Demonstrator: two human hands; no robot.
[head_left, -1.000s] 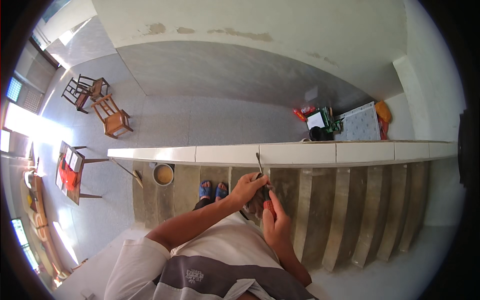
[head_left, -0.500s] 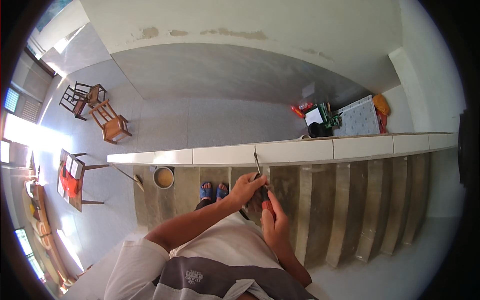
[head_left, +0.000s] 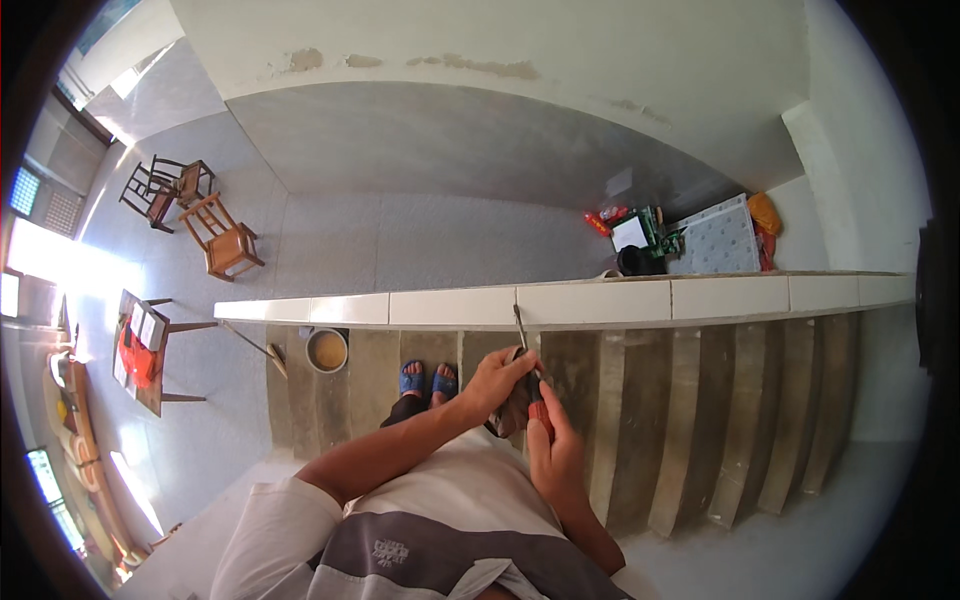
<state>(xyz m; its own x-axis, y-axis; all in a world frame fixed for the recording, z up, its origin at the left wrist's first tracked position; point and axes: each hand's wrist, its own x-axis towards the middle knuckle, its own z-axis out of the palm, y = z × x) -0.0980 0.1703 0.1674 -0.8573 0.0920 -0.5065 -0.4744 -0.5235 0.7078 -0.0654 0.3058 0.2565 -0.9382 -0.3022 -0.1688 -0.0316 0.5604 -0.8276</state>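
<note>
My right hand (head_left: 556, 450) is closed round the red handle of a long, thin hand tool (head_left: 540, 411). The tool has a dark section above the handle and a slim metal shaft; its kind is unclear. Its narrow tip points away from me, over the white-tiled ledge (head_left: 450, 306); I cannot tell whether it touches. Just ahead of the right hand, my left hand (head_left: 495, 382) has its fingers closed on a dark brown cloth (head_left: 513, 412) against the tool's upper part. Part of the cloth hangs beneath the fingers.
Concrete steps (head_left: 690, 430) run along this side of the ledge, and my blue sandals (head_left: 411, 378) rest on one. A pot of yellowish-brown liquid (head_left: 328, 351) stands to the left beside a long-handled brush (head_left: 276, 358). Wooden chairs (head_left: 230, 248) are at far left.
Both hands and the tool have shifted very slightly to the right. More of the brown cloth shows below my left hand. The grips look the same.
</note>
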